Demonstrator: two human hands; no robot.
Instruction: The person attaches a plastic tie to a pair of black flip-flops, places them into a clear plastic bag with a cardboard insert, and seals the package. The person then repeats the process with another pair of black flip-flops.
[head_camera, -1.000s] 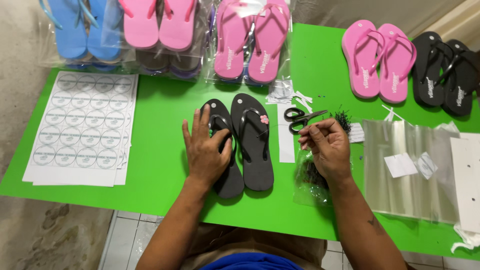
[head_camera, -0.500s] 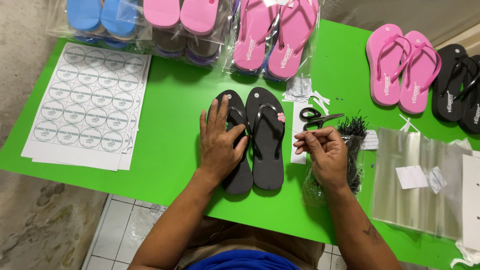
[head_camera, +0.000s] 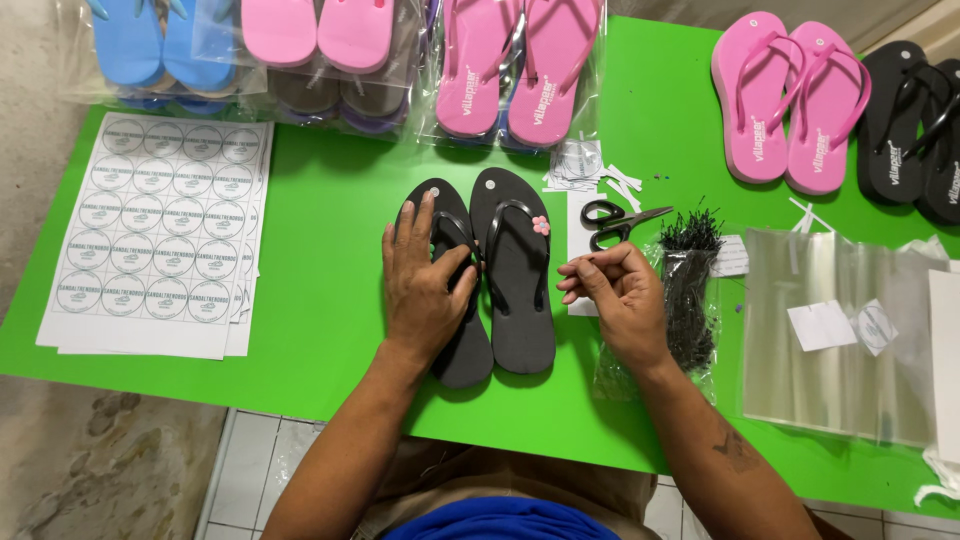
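1. Left hand (head_camera: 425, 290) lies flat, fingers spread, pressing on the left one of a pair of black flip-flops (head_camera: 520, 300), which sits near the middle of the green table (head_camera: 320, 300), toes pointing to the far edge.
2. Right hand (head_camera: 620, 295) hovers just right of the pair, fingertips pinched together; whatever they pinch is too small to tell.
3. On the right flip-flop's strap sits a small pink flower charm (head_camera: 540, 225).
4. Just beyond the right hand lie black-handled scissors (head_camera: 610, 220) on a white paper strip, with small paper scraps (head_camera: 585, 165) nearby.
5. Beside the right hand, a clear bag of thin black plastic ties (head_camera: 690, 290) lies on the table.
6. Toward the right edge rests a stack of clear plastic bags (head_camera: 850, 340) with small white labels on top.
7. Toward the left edge lies a white sheet of round stickers (head_camera: 160, 240).
8. Along the far edge are bagged flip-flops: blue (head_camera: 160, 45), pink over darker pairs (head_camera: 315, 40), and pink (head_camera: 515, 75).
9. At the far right corner lie loose pink flip-flops (head_camera: 790, 100) and black flip-flops (head_camera: 915, 130).
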